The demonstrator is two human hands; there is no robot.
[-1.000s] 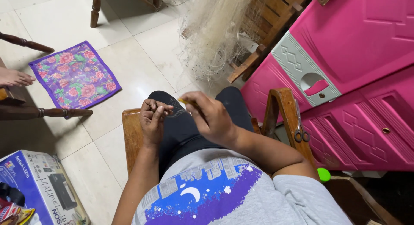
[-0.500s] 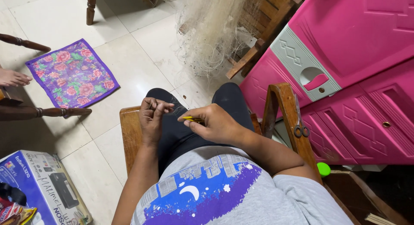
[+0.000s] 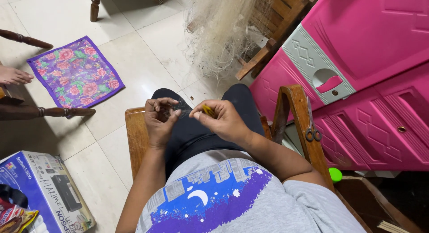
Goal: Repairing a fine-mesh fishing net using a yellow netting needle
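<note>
While we sit on the wooden chair [image 3: 134, 126], our left hand [image 3: 158, 121] curls closed, pinching fine pale net thread [image 3: 178, 109] over our lap. Our right hand [image 3: 221, 121] is closed too, gripping a small yellow netting needle [image 3: 208, 110] between thumb and fingers, just beside the left. The tangled pale fishing net [image 3: 223, 27] hangs far ahead, and metal scissors [image 3: 312, 126] hang on the right armrest [image 3: 297, 121].
</note>
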